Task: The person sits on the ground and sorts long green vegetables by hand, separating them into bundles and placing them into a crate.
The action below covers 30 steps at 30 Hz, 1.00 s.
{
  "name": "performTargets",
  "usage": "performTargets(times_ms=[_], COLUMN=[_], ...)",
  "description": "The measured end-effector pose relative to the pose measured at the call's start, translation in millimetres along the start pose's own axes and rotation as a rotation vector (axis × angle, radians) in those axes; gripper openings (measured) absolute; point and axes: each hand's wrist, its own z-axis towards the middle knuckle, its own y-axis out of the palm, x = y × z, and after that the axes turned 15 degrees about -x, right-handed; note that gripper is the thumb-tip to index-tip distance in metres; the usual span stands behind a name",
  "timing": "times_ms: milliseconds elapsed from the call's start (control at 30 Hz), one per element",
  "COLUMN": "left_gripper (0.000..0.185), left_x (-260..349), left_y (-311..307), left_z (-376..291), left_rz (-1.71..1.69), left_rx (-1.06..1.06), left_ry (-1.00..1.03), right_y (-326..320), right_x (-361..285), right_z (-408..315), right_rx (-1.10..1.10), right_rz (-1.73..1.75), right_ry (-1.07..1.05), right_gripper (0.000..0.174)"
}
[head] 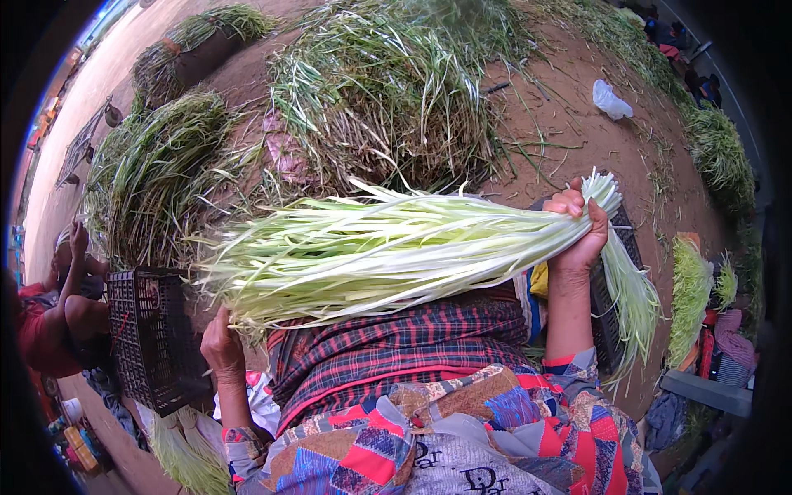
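My right hand (578,232) grips a large bunch of long, narrow, chive-like leaves (396,247) near its white stalk ends. The bunch lies crosswise above my lap, its pale green tips fanned out to the left. Curled at those tips is my left hand (221,343); whether leaf ends are pinched in its fingers, I cannot tell. A plaid red-and-black cloth (402,346) covers my lap beneath the bunch. Just beyond my right wrist, a smaller tied bunch (631,297) lies over a dark plastic crate (605,315), which is partly hidden.
A black plastic crate (145,340) stands at left beside a seated person (55,315). Heaps of uncleaned greens (383,105) rise ahead, with another heap (161,167) at left. Pale bunches (192,445) lie lower left, others (687,297) at right. A plastic bag (611,100) rests on bare ground.
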Motion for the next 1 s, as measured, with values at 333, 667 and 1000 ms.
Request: performTargets(times_ms=[333, 667, 1000], left_gripper=[0.044, 0.019, 0.018], left_x=[-45.0, 115.0, 217.1], left_y=[-59.0, -127.4, -92.2], left_z=[1.4, 114.8, 141.5], left_rz=[0.052, -0.291, -0.116], left_rx=[-0.282, 0.019, 0.013], left_ry=[-0.315, 0.388, 0.772], right_y=[-27.2, -32.8, -32.8], right_x=[-12.1, -8.1, -12.9], right_z=[-2.0, -1.3, -5.2], right_rx=[0.017, -0.023, -0.008], right_rz=[0.100, 0.150, 0.143], right_ry=[0.045, 0.079, 0.051], right_gripper=[0.037, 0.040, 0.041])
